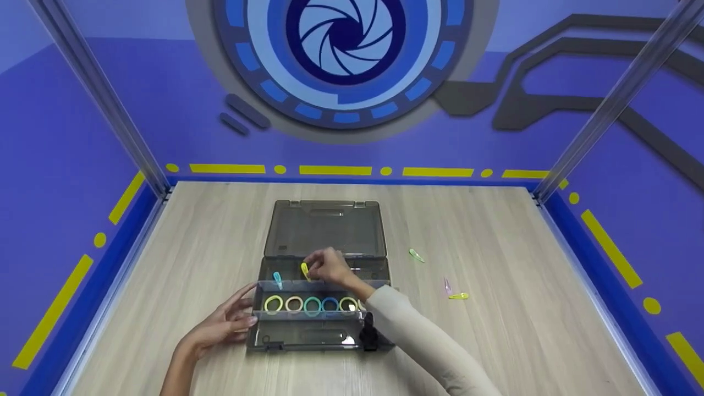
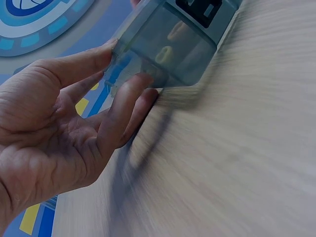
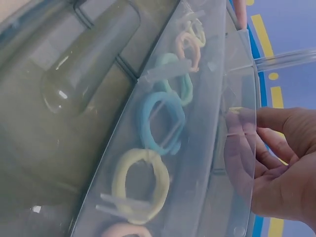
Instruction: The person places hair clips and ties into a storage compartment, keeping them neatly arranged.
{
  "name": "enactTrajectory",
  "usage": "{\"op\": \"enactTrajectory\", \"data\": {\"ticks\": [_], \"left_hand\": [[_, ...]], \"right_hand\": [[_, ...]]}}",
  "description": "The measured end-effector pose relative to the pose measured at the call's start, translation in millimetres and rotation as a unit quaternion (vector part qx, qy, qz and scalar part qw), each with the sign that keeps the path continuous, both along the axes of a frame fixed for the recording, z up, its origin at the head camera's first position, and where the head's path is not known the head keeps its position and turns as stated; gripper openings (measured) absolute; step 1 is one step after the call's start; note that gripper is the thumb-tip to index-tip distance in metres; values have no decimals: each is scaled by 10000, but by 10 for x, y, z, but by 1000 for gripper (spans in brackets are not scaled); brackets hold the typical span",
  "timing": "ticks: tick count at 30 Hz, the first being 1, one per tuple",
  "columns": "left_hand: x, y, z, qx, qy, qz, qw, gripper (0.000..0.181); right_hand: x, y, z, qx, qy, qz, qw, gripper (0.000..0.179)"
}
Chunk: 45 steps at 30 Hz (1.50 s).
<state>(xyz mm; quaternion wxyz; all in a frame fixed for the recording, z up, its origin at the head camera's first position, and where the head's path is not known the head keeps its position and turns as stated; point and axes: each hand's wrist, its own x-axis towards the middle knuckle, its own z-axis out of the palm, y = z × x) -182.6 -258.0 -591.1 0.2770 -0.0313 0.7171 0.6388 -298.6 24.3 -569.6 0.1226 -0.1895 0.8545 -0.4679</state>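
A smoky transparent storage box stands on the table with its lid folded back. Hair ties in several colours stand in a row in its middle compartment. At the box's left end my left hand holds the side wall, thumb and fingers on it. My right hand pinches a yellow hair clip over the rear compartment. Left of that, a blue hair clip is at the same compartment. In the right wrist view a clear divider covers part of the right fingertips.
Right of the box lie a green hair clip, a pink one and another yellow one. A black piece of unclear kind shows by the right sleeve. Blue panels wall the table on three sides.
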Motion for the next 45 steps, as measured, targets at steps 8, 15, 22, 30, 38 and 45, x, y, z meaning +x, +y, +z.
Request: {"op": "enactTrajectory", "data": {"ticks": [8,15,22,30,38,45], "left_hand": [[23,9,-22,-12,-35,-1,10000,89],[48,16,-55,47,33,-59,10000,89],[60,45,-106,246,58,-112,9996,89],[37,33,-71,216,86,-107,9997,89],[-4,1,-17,121,191,-63,9997,88],[11,-25,-14,134,129,-96,9998,88]], "right_hand": [[70,-126,-9,503,17,-334,9982,21],[123,-174,-22,699,-33,-728,9949,22],[156,-153,-81,1016,10,-840,9913,21],[130,-129,-52,907,123,-623,9938,25],[79,-40,49,747,152,-290,9967,22],[61,47,135,533,-16,3,9986,18]]}}
